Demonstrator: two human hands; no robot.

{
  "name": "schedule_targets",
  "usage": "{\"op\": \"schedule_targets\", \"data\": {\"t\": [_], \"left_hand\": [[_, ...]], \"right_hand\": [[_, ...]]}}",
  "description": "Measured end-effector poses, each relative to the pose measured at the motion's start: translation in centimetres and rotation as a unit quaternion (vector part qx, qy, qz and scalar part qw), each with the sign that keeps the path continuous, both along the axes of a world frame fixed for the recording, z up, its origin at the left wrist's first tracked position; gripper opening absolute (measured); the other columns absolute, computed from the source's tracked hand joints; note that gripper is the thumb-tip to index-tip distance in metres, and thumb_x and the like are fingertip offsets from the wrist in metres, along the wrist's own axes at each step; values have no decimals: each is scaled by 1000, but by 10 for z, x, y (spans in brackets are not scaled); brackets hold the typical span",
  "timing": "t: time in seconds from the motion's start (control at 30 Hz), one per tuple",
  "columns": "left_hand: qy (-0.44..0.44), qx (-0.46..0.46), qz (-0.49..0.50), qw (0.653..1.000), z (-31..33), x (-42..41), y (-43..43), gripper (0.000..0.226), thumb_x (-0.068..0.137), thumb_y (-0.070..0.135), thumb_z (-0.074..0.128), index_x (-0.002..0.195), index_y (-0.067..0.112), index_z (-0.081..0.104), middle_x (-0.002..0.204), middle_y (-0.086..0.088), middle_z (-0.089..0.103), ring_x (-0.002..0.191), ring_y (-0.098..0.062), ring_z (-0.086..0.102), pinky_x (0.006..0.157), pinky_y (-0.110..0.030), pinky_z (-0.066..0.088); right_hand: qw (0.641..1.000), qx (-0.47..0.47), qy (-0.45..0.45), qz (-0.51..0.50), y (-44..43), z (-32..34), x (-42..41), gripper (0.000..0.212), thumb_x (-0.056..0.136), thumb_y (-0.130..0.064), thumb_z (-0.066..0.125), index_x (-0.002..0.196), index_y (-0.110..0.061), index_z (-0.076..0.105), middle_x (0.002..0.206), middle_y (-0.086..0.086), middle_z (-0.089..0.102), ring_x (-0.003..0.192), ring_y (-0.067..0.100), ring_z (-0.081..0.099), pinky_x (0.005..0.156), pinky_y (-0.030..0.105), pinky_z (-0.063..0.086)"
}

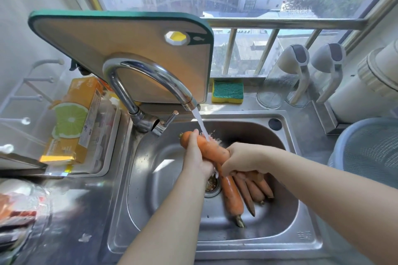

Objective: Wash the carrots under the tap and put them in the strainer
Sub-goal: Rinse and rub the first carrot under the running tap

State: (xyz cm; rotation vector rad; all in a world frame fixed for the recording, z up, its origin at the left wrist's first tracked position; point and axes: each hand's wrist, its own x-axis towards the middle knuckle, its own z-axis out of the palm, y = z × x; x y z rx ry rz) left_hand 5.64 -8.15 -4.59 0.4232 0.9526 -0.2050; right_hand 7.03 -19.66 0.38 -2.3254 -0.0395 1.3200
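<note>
An orange carrot (212,148) is held under the running water from the chrome tap (150,75), above the steel sink (150,178). My left hand (197,157) grips its thick end from below, thumb up beside the stream. My right hand (243,158) wraps around its thinner end. Several more carrots (243,191) lie in the sink bowl to the right of the drain (212,185). The pale blue mesh strainer (370,150) stands on the counter at the right edge, and no carrots show in it.
A green-edged cutting board (129,49) leans behind the tap. A yellow-green sponge (227,92) lies on the sill, with two glass jugs (286,79) to its right. Orange boxes (75,118) sit in a tray on the left. A bowl is at lower left.
</note>
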Motion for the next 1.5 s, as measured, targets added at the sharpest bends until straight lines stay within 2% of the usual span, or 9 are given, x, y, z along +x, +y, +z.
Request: {"op": "schedule_targets", "data": {"t": [0.13, 0.3, 0.5, 0.73, 0.93, 1.03, 1.13, 1.3, 1.5], "left_hand": [[85, 140, -16, 986, -2, 16, -2, 32, 86, 24, 62, 110, 4, 55, 83, -7, 61, 66, -16, 60, 52, -24, 45], [206, 311, -9, 928, 0, 20, -10, 72, 81, 11, 69, 142, 10, 29, 134, -19, 49, 116, -37, 54, 94, -45, 44], [47, 182, 21, 982, -17, 13, -7, 40, 91, 23, 61, 122, 1, 48, 82, -15, 66, 54, -19, 65, 45, -27, 51], [-37, -25, 21, 999, -9, 6, -4, 49, 90, 56, 47, 90, 8, 57, 56, -2, 62, 52, -14, 61, 56, -28, 52], [58, 142, 14, 988, -7, 16, 1, 38, 92, 28, 59, 120, 5, 47, 90, -8, 60, 71, -19, 61, 51, -28, 52], [109, 376, -88, 916, -1, 12, 8, 63, 93, 29, 55, 144, 12, 23, 137, -19, 43, 116, -36, 51, 94, -45, 46], [75, 526, -254, 808, 2, -4, 20, 56, 99, 34, 40, 150, 28, 17, 156, -12, 13, 140, -34, 22, 109, -47, 29], [-127, 691, -516, 490, -1, -36, 55, 39, 99, 46, 31, 129, 29, 49, 131, 3, 50, 126, -19, 41, 113, -44, 19], [-183, 676, -559, 444, 12, -42, 74, 40, 84, 49, 62, 115, 26, 49, 108, 5, 58, 94, -19, 57, 76, -34, 45]], "right_hand": [[968, -65, -215, 107, 14, -4, -9, 8, 80, -10, 55, 77, -13, 49, 76, 3, 55, 68, 22, 56, 54, 27, 40], [891, -137, -354, 249, 12, -3, -11, 22, 86, -4, 50, 107, -10, 48, 100, 5, 60, 91, 30, 63, 61, 33, 33], [978, -47, -159, 128, 4, -6, 8, 6, 73, -9, 57, 79, -11, 58, 74, 8, 60, 65, 24, 58, 53, 26, 43], [974, 108, 177, -86, -2, 0, 16, 26, 78, -4, 60, 57, -9, 46, 49, 7, 42, 38, 14, 36, 45, 20, 32], [960, -79, -212, 166, 21, -4, 7, 5, 80, -10, 54, 83, -11, 57, 78, 3, 58, 71, 24, 57, 56, 26, 45], [932, -107, -278, 207, 25, 0, 9, 28, 81, -7, 53, 106, -17, 60, 91, 1, 58, 78, 24, 56, 63, 31, 45], [911, -112, -285, 277, 22, 3, 23, 26, 77, -11, 57, 102, -18, 62, 92, 2, 60, 81, 25, 59, 62, 30, 44], [924, -52, -201, 321, 16, 5, 44, 43, 72, -54, 74, 88, -14, 68, 73, -2, 63, 67, 17, 58, 59, 28, 44], [910, -81, -240, 329, 23, 6, 48, 59, 72, -82, 46, 68, -24, 57, 67, -6, 60, 62, 12, 54, 54, 28, 38]]}}
